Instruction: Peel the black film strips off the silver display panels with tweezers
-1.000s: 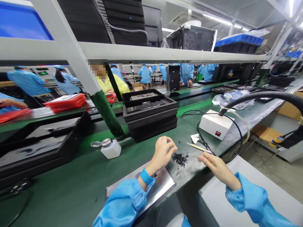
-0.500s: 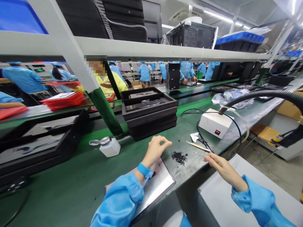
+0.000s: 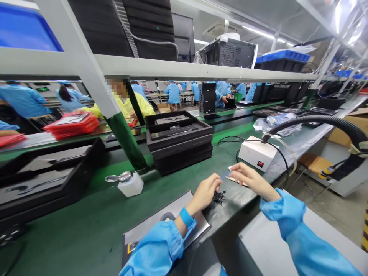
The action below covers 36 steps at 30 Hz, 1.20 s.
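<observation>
My left hand (image 3: 207, 191) rests over the green bench mat, fingers pinched together just above a small pile of black bits (image 3: 219, 197). My right hand (image 3: 249, 178) is close beside it, to the right. Its fingertips pinch a small pale strip (image 3: 225, 176) that reaches across to my left fingertips. My left wrist lies over a shiny metal plate (image 3: 172, 214) at the bench's front edge. Both arms wear blue sleeves.
A white dispenser bottle (image 3: 130, 183) stands left of the plate. A stack of black trays (image 3: 179, 140) is behind, a white box with a red switch (image 3: 257, 153) and black cables to the right. A black hose (image 3: 322, 122) arcs over. People in blue work across the line.
My right hand moved left and up off the bench edge to meet my left hand. My left hand dropped toward the black bits. The camera view shifted slightly.
</observation>
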{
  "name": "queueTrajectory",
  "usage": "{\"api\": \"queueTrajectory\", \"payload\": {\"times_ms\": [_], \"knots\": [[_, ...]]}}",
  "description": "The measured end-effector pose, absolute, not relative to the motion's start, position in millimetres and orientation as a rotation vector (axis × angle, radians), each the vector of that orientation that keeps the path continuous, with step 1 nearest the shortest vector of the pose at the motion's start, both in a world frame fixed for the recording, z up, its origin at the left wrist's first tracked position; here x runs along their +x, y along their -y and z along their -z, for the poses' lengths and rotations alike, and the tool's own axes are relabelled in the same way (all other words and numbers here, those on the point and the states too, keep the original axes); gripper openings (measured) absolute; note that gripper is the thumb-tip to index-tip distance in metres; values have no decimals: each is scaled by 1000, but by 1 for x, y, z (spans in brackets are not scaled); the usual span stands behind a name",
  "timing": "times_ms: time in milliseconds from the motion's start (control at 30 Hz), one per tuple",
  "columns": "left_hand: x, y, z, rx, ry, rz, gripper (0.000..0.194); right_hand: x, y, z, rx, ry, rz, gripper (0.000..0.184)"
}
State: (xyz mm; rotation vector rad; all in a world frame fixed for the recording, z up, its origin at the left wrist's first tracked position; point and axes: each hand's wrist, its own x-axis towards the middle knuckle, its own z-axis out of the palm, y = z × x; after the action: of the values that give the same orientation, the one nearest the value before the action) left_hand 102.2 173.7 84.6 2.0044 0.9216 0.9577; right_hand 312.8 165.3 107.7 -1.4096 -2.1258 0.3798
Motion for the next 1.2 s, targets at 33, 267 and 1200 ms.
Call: {"api": "queueTrajectory", "payload": {"times_ms": [33, 267, 1200], "knots": [[97, -177, -84, 1943, -945, -1010, 34, 314, -172, -103, -1441, 2104, -321, 20], [75, -193, -71, 1658, -1037, -1170, 25, 303, -187, -55, -1517, 2182, -22, 25], [75, -181, -91, 1405, -902, -1272, 26, 264, -148, -82, -1258, 2092, -83, 36]]}}
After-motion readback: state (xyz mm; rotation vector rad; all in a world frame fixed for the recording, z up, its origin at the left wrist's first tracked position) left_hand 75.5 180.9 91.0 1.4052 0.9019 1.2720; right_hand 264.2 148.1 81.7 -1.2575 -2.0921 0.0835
